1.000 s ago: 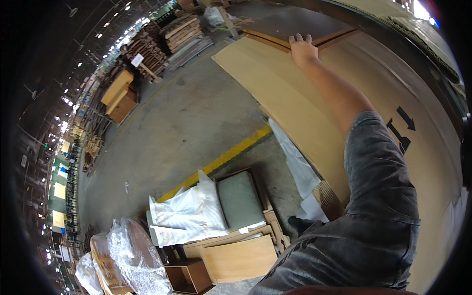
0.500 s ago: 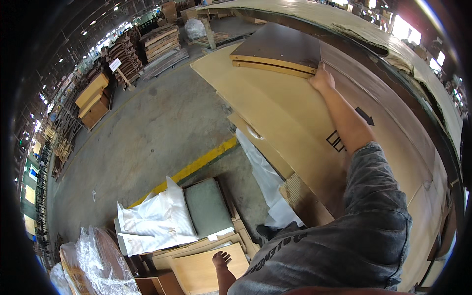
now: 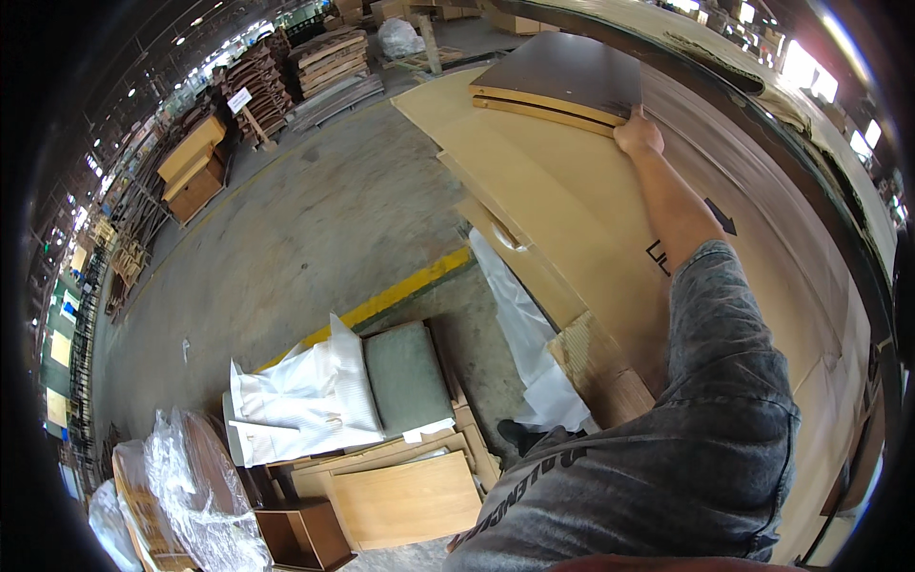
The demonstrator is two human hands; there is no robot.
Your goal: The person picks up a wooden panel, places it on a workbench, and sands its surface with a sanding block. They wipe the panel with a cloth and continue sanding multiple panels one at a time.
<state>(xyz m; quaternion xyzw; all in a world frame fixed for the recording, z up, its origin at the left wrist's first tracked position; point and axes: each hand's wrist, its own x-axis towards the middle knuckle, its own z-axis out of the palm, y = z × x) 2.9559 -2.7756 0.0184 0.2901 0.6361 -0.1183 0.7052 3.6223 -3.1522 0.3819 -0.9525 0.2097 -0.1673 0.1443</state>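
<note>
Spread out near left: clear plastic wrap (image 3: 205, 496), then a grey-green cushion (image 3: 407, 377). Cannot tell how the fingers of the left hand (image 3: 459, 541) stand, barely showing at the near edge. Stacked far right on cardboard (image 3: 553, 181): dark brown boards (image 3: 572, 71), grasped at their near right corner by the fingers of the right hand (image 3: 640, 134).

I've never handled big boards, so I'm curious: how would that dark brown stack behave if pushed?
The dark brown stack would probably stay stiff, since its top looks flat. Its two thick layers suggest some weight. Lying flat on smooth-looking cardboard, it would likely slide rather than tip.
</note>
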